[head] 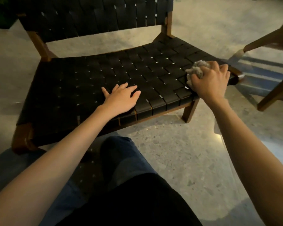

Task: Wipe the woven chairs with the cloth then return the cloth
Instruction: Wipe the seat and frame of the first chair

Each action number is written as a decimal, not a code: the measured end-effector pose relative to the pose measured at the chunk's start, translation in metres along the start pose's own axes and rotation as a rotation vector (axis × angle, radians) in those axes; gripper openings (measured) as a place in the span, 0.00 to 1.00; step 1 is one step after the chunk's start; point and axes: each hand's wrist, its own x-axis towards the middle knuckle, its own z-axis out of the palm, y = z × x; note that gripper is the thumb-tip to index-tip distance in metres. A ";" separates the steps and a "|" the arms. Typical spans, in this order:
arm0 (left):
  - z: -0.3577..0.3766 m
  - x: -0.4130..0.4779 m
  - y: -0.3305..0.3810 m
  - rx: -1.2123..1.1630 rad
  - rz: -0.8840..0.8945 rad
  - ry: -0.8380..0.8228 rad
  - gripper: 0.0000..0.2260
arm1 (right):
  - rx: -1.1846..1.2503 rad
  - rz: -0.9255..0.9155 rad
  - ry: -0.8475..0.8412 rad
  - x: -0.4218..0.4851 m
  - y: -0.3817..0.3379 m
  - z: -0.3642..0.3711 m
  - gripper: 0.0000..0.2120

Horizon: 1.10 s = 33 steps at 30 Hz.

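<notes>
Terrazzo floor (178, 152), woven chair (91, 79): left hand (121, 97) lay flat bracing, right hand (210, 79) gripped bunched cloth (196, 69); best pressed along straps.

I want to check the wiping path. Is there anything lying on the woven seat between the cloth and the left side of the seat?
Only the person's own left hand, resting flat near the front middle of the woven seat. The right hand grips the cloth at the seat's right end.

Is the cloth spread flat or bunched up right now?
Bunched: the cloth is a crumpled wad gripped under the right hand on the woven chair seat.
</notes>
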 end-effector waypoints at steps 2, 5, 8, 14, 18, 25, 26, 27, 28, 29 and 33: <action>0.007 0.005 0.017 -0.021 0.046 0.015 0.24 | 0.022 -0.003 0.027 0.001 0.010 0.000 0.20; 0.015 0.009 0.036 -0.033 0.115 0.044 0.25 | 0.038 -0.049 0.046 0.003 0.024 -0.001 0.21; 0.021 0.011 0.047 -0.028 0.154 0.062 0.25 | -0.002 -0.050 0.102 0.005 0.052 -0.002 0.20; 0.025 0.013 0.052 -0.008 0.144 0.114 0.24 | 0.284 0.017 0.234 -0.010 0.064 0.024 0.15; 0.028 0.013 0.054 0.020 0.127 0.162 0.23 | 0.329 -0.140 0.292 -0.016 0.057 0.029 0.11; 0.034 0.022 0.101 0.068 0.143 0.109 0.26 | -0.030 -0.357 0.359 0.023 0.113 0.022 0.16; 0.035 0.026 0.110 0.076 0.136 0.104 0.27 | -0.046 -0.353 0.387 0.025 0.117 0.023 0.16; 0.036 0.029 0.117 0.080 0.132 0.101 0.27 | -0.034 -0.319 0.400 0.023 0.118 0.023 0.17; 0.036 0.033 0.125 0.078 0.136 0.100 0.27 | 0.017 -0.246 0.389 0.021 0.117 0.022 0.17; 0.036 0.037 0.132 0.076 0.149 0.103 0.26 | 0.113 -0.138 0.354 0.017 0.113 0.021 0.18; 0.040 0.046 0.152 0.046 0.171 0.093 0.25 | 0.598 0.182 0.119 0.020 0.106 0.008 0.20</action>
